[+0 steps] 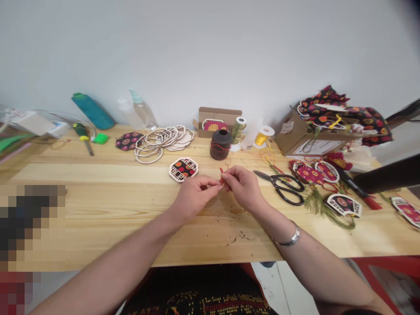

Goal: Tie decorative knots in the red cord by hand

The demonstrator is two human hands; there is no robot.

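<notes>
Above the middle of the wooden table, my left hand [195, 197] and my right hand [243, 186] meet fingertip to fingertip. Both are closed in a pinch on a short piece of red cord [222, 176], most of it hidden by the fingers. Just beyond my left hand lies an octagonal patterned piece [183, 169] with a pale cut-out frame. Black-handled scissors [282, 184] rest to the right of my right hand. A dark thread cone [220, 145] with red thread around it stands behind the hands.
Pale frames [164, 142] are heaped at back left, near a teal thread cone [93, 111] and a screwdriver [82, 136]. Yellow thread [261, 138] stands behind. At right are a cardboard box [305, 135] of fabric, a tasselled ornament [344, 204] and a black post [387, 175].
</notes>
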